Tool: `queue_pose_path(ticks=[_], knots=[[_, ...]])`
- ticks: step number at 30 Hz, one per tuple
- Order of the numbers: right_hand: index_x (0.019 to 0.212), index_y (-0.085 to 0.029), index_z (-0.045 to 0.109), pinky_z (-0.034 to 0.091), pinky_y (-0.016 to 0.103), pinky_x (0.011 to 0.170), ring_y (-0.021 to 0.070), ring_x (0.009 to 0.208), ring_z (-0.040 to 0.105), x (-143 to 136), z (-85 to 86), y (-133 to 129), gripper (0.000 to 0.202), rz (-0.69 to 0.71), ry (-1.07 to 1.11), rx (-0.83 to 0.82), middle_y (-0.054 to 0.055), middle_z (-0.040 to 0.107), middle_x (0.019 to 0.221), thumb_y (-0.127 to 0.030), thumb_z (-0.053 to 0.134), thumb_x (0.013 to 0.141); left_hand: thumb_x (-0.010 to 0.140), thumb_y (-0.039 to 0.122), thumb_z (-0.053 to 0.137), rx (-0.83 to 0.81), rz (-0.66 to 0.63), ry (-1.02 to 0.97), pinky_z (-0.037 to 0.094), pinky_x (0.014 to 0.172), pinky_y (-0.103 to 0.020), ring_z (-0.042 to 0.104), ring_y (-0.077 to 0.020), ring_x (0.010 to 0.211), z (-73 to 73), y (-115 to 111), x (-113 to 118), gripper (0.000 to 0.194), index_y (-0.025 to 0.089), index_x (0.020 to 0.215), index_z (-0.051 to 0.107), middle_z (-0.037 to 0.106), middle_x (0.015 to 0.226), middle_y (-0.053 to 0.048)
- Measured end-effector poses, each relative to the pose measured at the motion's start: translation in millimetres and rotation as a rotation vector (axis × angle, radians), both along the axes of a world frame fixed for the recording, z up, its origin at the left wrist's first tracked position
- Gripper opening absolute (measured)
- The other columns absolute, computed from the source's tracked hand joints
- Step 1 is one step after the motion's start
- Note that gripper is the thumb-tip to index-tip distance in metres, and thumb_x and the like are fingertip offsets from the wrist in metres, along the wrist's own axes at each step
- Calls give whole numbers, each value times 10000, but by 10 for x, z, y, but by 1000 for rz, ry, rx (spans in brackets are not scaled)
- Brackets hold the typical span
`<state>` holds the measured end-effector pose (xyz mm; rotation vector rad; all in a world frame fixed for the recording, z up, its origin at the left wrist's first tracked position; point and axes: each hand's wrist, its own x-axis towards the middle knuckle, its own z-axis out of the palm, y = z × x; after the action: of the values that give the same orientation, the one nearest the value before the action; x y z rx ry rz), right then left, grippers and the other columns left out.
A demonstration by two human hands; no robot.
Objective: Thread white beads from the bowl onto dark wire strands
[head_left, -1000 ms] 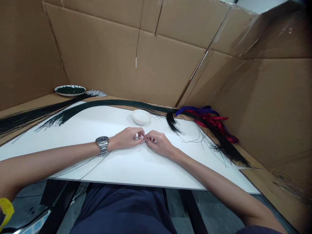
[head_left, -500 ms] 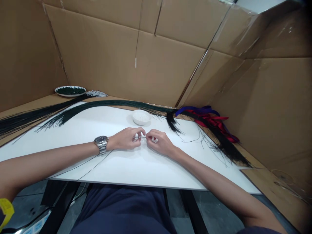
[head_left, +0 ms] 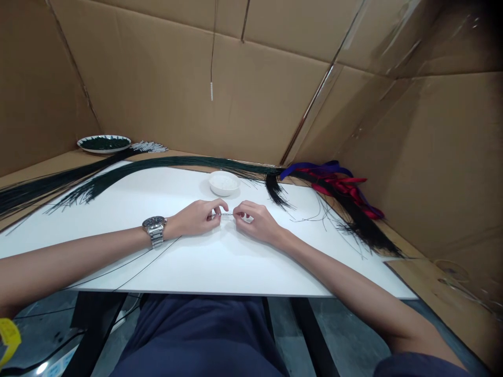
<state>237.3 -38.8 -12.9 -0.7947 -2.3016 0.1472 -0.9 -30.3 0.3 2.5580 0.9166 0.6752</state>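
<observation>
My left hand (head_left: 199,218), with a watch on its wrist, is closed in a pinch on a thin dark cord. My right hand (head_left: 257,222) pinches the same cord from the other side, fingertips pressed together. Between the hands a short stretch of cord (head_left: 227,214) shows, looking twisted or beaded; its detail is too small to tell. Two long dark cord tails (head_left: 135,275) run from under my left wrist over the table's front edge. Just beyond the hands stands a small white bowl (head_left: 223,192) with pale little pieces in it, hard to make out.
Bundles of dark green cords (head_left: 168,160) and black cords (head_left: 365,230) lie along the back and right of the white table (head_left: 188,272). Purple and red ribbons (head_left: 341,180) sit back right. A plate (head_left: 104,152) of dark green pieces stands back left. Cardboard walls (head_left: 157,78) surround the table.
My hands have drawn slightly apart, so more of the cord shows between them. The whole view has shifted a little.
</observation>
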Motion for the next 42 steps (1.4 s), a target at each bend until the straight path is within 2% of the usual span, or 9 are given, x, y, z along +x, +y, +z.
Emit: queue_pose_path(ticks=[6, 15, 26, 42], knots=[[826, -172, 651, 460, 264, 682, 143, 694, 561, -18, 13, -6, 151, -2, -1, 17, 34, 632, 771, -95, 523, 843, 856, 150, 502, 8, -19, -3, 426, 660, -244, 613, -135, 667, -20, 10, -1, 304, 211, 1146, 572, 700, 856, 14], [830, -177, 650, 465, 266, 675, 144, 690, 564, -32, 28, -15, 145, -2, -2, 13, 37, 635, 771, -109, 525, 856, 858, 157, 517, 22, -8, 4, 375, 600, -235, 555, -131, 592, 10, -11, 13, 282, 201, 1125, 596, 614, 693, 31], [832, -175, 650, 465, 265, 675, 144, 694, 562, -27, 33, -29, 144, 2, -2, 12, 35, 628, 771, -102, 529, 857, 865, 164, 520, 29, -8, 5, 383, 611, -240, 572, -134, 612, 28, -27, 10, 268, 199, 1117, 603, 619, 697, 29], [843, -185, 651, 473, 266, 674, 145, 698, 567, -22, 22, -28, 136, 5, -2, 2, 35, 634, 780, -118, 534, 865, 962, 307, 504, 39, -12, 12, 412, 643, -243, 614, -144, 676, -5, -3, 13, 193, 213, 1083, 622, 663, 761, 10]])
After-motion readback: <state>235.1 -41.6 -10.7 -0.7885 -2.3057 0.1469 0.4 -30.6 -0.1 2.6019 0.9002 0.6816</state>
